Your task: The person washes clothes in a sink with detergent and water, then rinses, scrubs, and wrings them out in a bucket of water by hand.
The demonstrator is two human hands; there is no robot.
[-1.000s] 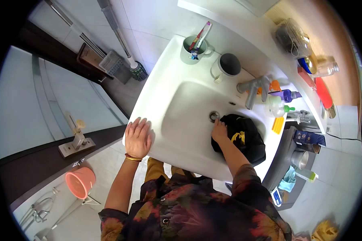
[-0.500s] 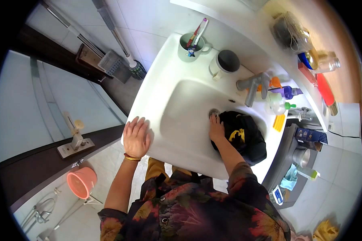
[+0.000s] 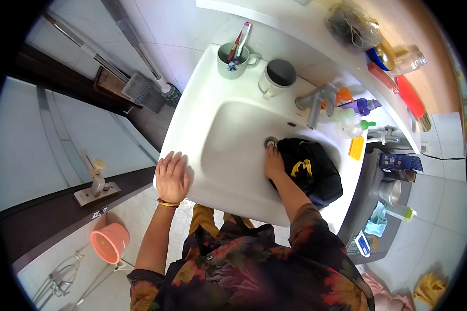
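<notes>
My left hand (image 3: 172, 179) lies flat on the front left rim of the white sink (image 3: 192, 103), fingers spread and holding nothing. Inside the basin, my right hand (image 3: 273, 163) reaches to the drain (image 3: 270, 141), its fingertips on or close to the metal stopper. Those fingers point down and hold nothing that I can make out. Right beside this hand, a black cloth item (image 3: 316, 179) with a yellow mark rests in the right part of the basin. A grey faucet (image 3: 316, 103) stands behind it.
Behind the basin stand a cup with toothbrushes (image 3: 232, 65) and a grey and white mug (image 3: 277, 78). Bottles (image 3: 355, 107) and a yellow sponge (image 3: 356, 148) sit at the right rim. A shelf (image 3: 306, 36) overhangs the back. A pink bucket (image 3: 110, 243) is at lower left.
The fingers of my right hand have straightened somewhat at the drain. My left hand stays on the rim. The whole view has shifted slightly, and the black cloth keeps its place in the basin.
</notes>
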